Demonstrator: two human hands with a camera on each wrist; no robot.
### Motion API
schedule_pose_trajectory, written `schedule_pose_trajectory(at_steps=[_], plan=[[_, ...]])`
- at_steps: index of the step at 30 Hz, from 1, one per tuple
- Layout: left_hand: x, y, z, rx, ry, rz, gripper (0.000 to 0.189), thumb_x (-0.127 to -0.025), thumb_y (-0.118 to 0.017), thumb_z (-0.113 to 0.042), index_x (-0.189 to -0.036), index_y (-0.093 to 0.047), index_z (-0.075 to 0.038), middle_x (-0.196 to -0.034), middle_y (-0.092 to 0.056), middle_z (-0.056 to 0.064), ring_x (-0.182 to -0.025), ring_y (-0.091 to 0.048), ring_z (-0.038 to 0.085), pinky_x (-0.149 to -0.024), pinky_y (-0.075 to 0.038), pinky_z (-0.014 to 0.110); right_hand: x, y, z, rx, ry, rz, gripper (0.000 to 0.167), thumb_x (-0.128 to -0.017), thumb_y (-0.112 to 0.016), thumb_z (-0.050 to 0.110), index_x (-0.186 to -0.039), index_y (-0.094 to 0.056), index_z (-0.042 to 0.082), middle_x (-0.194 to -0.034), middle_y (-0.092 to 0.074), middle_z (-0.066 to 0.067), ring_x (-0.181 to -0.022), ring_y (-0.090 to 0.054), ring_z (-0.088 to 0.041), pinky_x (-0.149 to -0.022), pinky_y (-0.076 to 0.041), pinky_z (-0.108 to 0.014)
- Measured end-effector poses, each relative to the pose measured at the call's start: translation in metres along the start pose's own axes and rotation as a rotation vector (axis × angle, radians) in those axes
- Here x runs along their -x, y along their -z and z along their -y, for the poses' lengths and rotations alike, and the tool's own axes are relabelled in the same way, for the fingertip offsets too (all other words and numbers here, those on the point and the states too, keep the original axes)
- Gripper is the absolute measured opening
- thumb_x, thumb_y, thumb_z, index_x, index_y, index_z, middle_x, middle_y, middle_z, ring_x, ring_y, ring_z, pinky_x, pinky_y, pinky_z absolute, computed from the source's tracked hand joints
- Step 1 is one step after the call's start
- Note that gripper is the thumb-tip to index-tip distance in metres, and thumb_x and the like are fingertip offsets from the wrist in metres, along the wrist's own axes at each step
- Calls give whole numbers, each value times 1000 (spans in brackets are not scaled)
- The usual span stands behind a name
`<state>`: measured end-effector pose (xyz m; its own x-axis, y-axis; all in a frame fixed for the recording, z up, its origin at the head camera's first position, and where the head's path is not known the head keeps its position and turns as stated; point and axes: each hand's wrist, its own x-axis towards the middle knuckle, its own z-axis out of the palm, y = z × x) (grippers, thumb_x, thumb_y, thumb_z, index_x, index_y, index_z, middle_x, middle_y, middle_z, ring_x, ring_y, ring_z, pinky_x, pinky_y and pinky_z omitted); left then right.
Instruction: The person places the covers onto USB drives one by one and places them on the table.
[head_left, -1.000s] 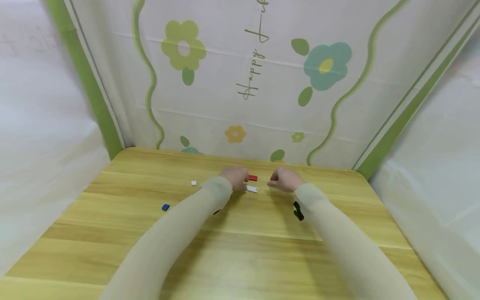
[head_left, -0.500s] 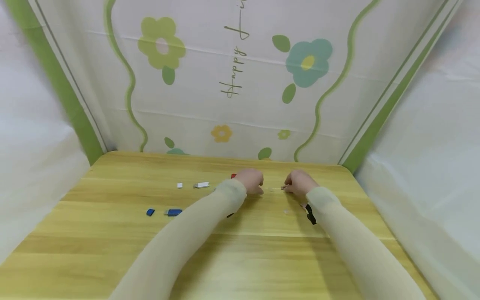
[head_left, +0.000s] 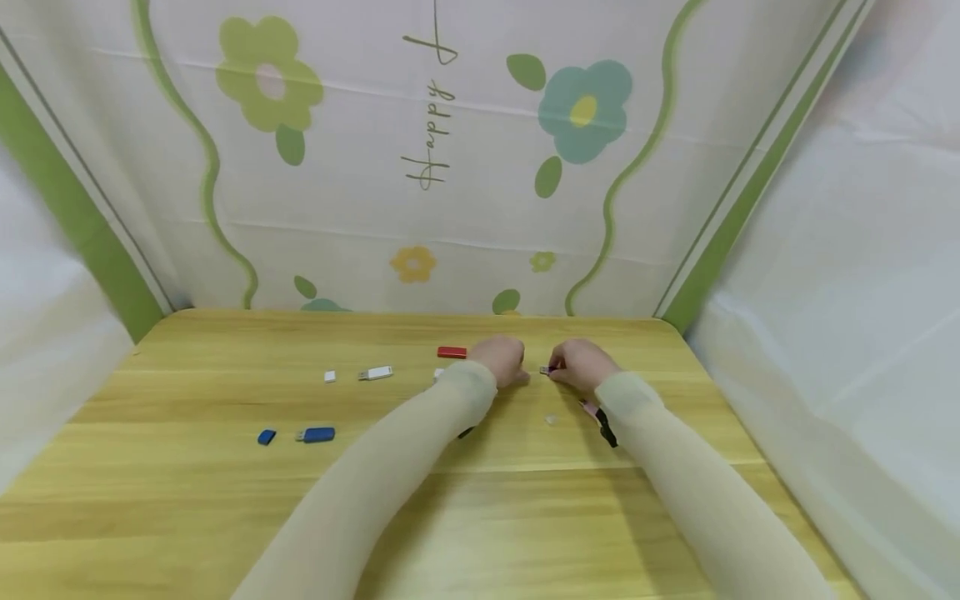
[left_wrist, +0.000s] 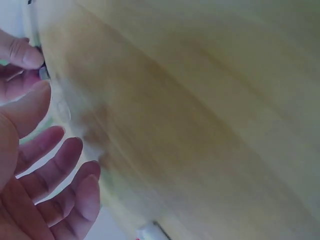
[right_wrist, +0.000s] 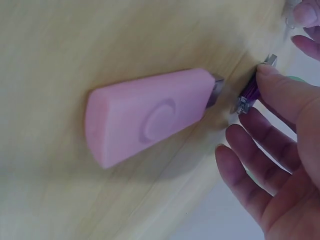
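My right hand (head_left: 585, 365) pinches a purple USB stick (right_wrist: 251, 89) between thumb and fingers, its metal plug pointing left toward my other hand. My left hand (head_left: 501, 360) hovers low over the table just to its left, thumb and fingers apart and loosely bent. Beside those left fingertips lies a small clear cap (left_wrist: 62, 107). A pink USB stick (right_wrist: 155, 115) lies below my right wrist, plug bare. Another clear cap (head_left: 551, 419) is left of it. Behind my left hand is a red USB stick (head_left: 452, 352); a white piece (head_left: 438, 374) is partly hidden by my left sleeve.
On the wooden table's left half lie a white USB stick (head_left: 376, 373) with its white cap (head_left: 330, 377), and a blue USB stick (head_left: 316, 435) with its blue cap (head_left: 266, 437). A flowered curtain (head_left: 480, 217) hangs behind the table's far edge.
The head view has swung right. My left hand has moved right, away from the red and white sticks. A purple USB stick now shows in my right fingers, where none was visible a second ago.
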<state>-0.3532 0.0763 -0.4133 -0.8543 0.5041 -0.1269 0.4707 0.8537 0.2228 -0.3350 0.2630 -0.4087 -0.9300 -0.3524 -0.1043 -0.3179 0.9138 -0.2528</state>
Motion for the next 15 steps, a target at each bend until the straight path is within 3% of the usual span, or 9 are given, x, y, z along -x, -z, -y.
schedule_pose_trajectory(at_steps=[9,15], plan=[[-11,-10,0,-44,-47,-5,21,-92,-72,-31,-100,-70,-12,-92,-69,-2,-79,-61,11,-72,-52,29,-3,0,9,100,46,17,16,-96,-67,19,-86,-70,6,-77,-63,1,-67,-56,-14,-67,-49,-31],[-12,-11,-3,-82,-109,-4,17,-94,-70,-25,-100,-72,-10,-84,-67,-1,-72,-58,11,-68,-50,26,-6,1,9,109,35,49,27,-90,-69,16,-66,-58,11,-58,-51,2,-50,-42,-11,-51,-39,-25]])
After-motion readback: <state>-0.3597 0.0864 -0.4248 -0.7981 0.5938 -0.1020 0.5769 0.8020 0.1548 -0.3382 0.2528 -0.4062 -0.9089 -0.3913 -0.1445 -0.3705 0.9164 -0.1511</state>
